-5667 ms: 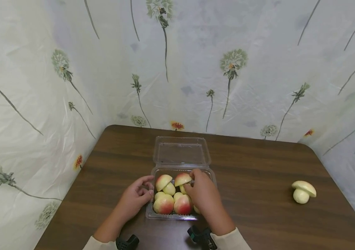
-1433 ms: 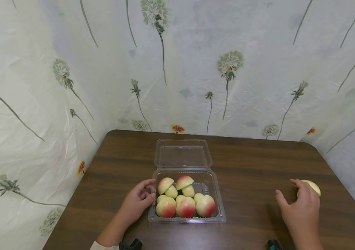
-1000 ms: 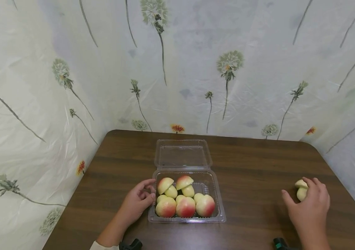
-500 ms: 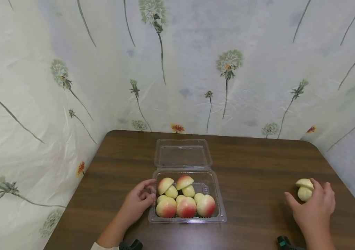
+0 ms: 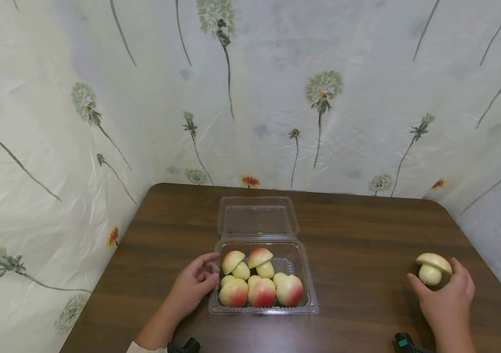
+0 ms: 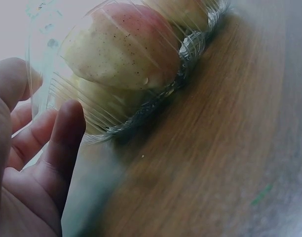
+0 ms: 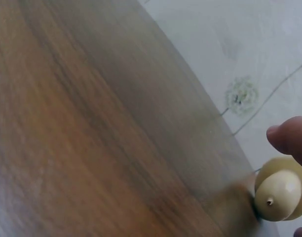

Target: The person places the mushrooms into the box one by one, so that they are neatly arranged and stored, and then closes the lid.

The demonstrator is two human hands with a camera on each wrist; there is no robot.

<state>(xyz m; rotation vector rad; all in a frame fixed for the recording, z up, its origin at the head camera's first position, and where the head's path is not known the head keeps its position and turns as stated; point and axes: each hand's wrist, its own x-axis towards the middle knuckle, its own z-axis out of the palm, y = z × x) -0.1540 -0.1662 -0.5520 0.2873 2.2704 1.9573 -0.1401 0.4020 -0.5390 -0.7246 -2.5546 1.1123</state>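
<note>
In the head view a clear plastic container (image 5: 314,310) stands with its lid (image 5: 258,215) raised. Several pale yellow, red-tinged mushroom-shaped pieces (image 5: 262,292) lie inside; the back right space bares the ribbed base. My left hand (image 5: 195,279) touches the container's left side, its thumb and fingers lightly bent. The left wrist view has the thumb (image 6: 69,123) in front of the clear wall. Far right, a single pale mushroom-shaped piece (image 5: 430,274) sits between the thumb and fingers of my right hand (image 5: 449,296). The right wrist view has that thumb (image 7: 291,136) apart from the piece.
The brown wooden table (image 5: 356,245) spreads between the container and the single piece. A pale sheet printed with dandelions (image 5: 276,88) hangs behind and to the sides. Dark straps with small devices (image 5: 184,345) sit at both wrists.
Earlier my right hand was over the container; it has since gone to the piece at far right. In the last second it has shifted slightly right around it. My left hand has stayed put.
</note>
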